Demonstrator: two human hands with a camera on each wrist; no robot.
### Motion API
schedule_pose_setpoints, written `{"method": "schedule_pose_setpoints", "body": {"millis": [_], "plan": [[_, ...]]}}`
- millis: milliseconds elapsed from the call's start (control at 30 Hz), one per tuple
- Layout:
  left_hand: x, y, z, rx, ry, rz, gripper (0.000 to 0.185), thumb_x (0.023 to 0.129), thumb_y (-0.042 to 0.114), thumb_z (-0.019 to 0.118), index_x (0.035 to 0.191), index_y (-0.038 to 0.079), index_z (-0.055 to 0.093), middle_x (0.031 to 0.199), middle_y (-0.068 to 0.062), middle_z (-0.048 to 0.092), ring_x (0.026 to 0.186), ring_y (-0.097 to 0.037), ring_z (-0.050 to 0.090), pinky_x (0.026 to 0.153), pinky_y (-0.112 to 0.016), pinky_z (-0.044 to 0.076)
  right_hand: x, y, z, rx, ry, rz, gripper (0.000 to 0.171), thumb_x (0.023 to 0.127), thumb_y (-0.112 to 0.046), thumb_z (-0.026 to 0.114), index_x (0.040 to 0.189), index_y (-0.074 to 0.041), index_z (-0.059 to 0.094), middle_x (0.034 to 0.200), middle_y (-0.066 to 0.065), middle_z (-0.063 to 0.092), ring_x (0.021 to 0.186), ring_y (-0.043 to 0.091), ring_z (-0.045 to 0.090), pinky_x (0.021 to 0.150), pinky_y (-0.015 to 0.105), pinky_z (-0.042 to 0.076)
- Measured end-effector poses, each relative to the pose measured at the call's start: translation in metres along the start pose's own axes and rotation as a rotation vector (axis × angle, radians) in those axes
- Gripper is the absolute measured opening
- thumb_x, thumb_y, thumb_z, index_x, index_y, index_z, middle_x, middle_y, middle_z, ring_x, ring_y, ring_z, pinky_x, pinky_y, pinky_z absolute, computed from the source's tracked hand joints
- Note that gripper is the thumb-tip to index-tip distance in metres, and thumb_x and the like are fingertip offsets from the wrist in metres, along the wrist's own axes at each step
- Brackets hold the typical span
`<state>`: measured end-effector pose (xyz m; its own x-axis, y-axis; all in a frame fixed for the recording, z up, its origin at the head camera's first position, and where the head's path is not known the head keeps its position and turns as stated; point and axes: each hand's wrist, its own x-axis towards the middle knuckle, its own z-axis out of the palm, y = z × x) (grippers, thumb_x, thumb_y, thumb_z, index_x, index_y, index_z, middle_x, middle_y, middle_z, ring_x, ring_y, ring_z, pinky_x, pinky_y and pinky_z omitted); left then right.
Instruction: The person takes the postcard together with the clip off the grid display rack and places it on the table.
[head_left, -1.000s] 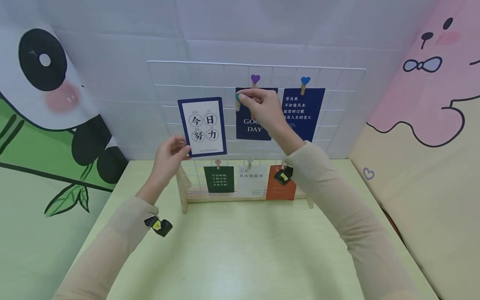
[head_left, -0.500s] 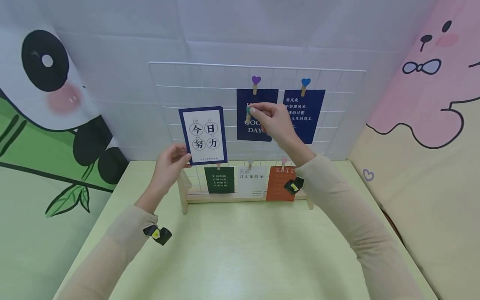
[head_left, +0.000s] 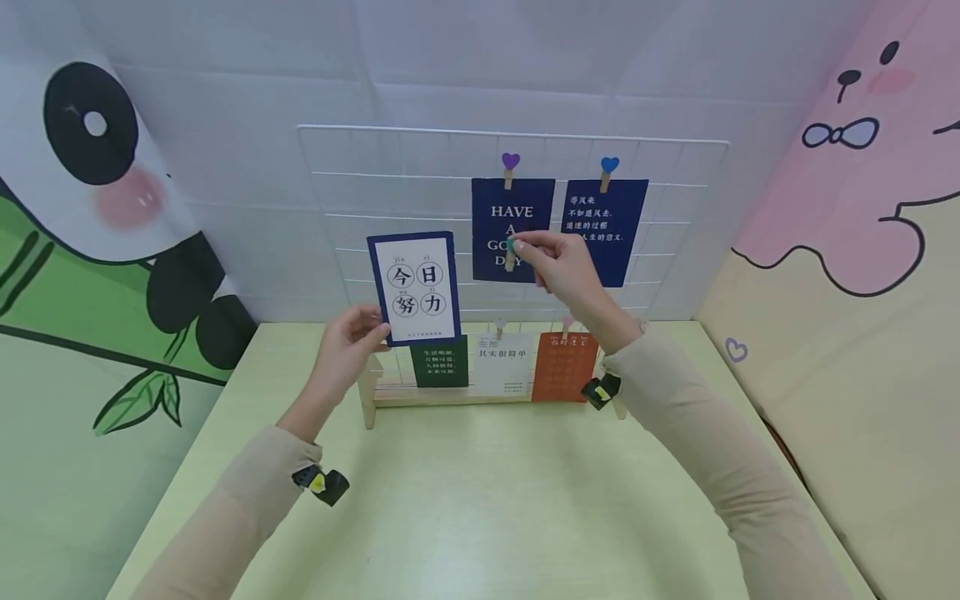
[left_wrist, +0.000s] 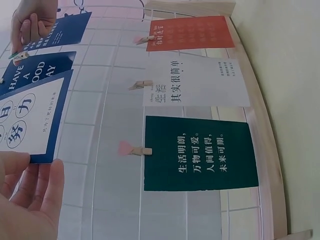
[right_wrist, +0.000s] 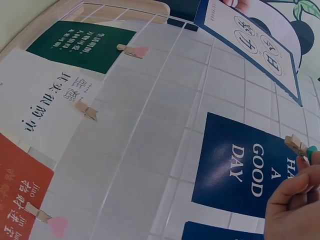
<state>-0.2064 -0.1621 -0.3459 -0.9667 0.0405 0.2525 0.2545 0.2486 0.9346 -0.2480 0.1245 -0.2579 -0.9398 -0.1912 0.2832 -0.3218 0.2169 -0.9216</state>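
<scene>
My left hand [head_left: 348,350] pinches a white card with a blue border [head_left: 417,287] by its lower left corner, in front of the wire grid rack [head_left: 352,196]. Between thumb and fingers, my right hand [head_left: 566,271] holds a small wooden clothespin [right_wrist: 296,145] with a green top. In the head view it overlaps the navy "HAVE A GOOD DAY" card [head_left: 495,200], which hangs from a purple heart clothespin [head_left: 510,167]. To the right, a second navy card [head_left: 618,258] hangs from a blue heart clothespin [head_left: 608,171], partly hidden by my right hand.
Along the rack's lower part hang a green card [left_wrist: 200,152], a white card [head_left: 501,367] and an orange card [head_left: 561,375], each with a clothespin. The rack's wooden base [head_left: 450,400] stands on a pale table [head_left: 465,492]. Cartoon-printed panels [head_left: 840,208] flank it.
In the head view, the left hand and its bordered card have moved down and slightly right. The right hand with the clothespin has also moved down and right, uncovering the "HAVE A" lettering.
</scene>
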Motion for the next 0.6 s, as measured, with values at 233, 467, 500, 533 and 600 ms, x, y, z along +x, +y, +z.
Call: {"method": "schedule_pose_setpoints", "body": {"millis": [233,467,500,533,600], "plan": [[-0.006,-0.002,0.006,-0.01,-0.011,-0.028,0.022,0.089,0.009,0.052,0.108,-0.002,0.049,0.098,-0.016,0.054,0.084,-0.022,0.056,0.071,-0.032,0.05,-0.01,0.009,-0.003,0.032,0.003,0.012,0.027,0.087,-0.021,0.057,0.108,-0.005,0.062,0.052,0.004,0.043,0.043,0.014,0.036,0.042,0.026,0.031],[-0.012,-0.005,0.007,-0.006,-0.023,-0.052,0.024,0.089,0.012,0.053,0.109,0.0,0.049,0.102,-0.015,0.054,0.087,-0.025,0.055,0.071,-0.027,0.05,-0.02,0.021,-0.008,0.049,-0.005,0.047,0.027,0.087,-0.022,0.056,0.108,-0.005,0.062,0.05,0.003,0.04,0.042,0.014,0.035,0.037,0.026,0.029],[-0.013,-0.005,0.007,-0.008,-0.023,-0.053,0.024,0.089,0.012,0.053,0.109,0.0,0.049,0.102,-0.015,0.053,0.087,-0.025,0.055,0.07,-0.027,0.05,-0.021,0.023,-0.009,0.05,-0.005,0.052,0.027,0.087,-0.022,0.056,0.108,-0.005,0.062,0.05,0.003,0.04,0.042,0.014,0.035,0.037,0.026,0.029],[-0.014,-0.005,0.007,-0.009,-0.024,-0.051,0.024,0.089,0.011,0.053,0.109,0.0,0.049,0.102,-0.015,0.053,0.087,-0.025,0.055,0.07,-0.027,0.05,-0.023,0.024,-0.01,0.051,-0.008,0.053,0.027,0.088,-0.021,0.056,0.108,-0.004,0.062,0.05,0.003,0.04,0.042,0.014,0.035,0.036,0.026,0.028],[-0.017,-0.006,0.006,-0.016,-0.024,-0.048,0.023,0.089,0.011,0.053,0.108,-0.001,0.049,0.101,-0.015,0.053,0.086,-0.024,0.055,0.07,-0.027,0.05,-0.026,0.027,-0.012,0.048,-0.009,0.056,0.027,0.088,-0.02,0.056,0.108,-0.003,0.061,0.051,0.003,0.041,0.043,0.013,0.036,0.036,0.025,0.029]]}}
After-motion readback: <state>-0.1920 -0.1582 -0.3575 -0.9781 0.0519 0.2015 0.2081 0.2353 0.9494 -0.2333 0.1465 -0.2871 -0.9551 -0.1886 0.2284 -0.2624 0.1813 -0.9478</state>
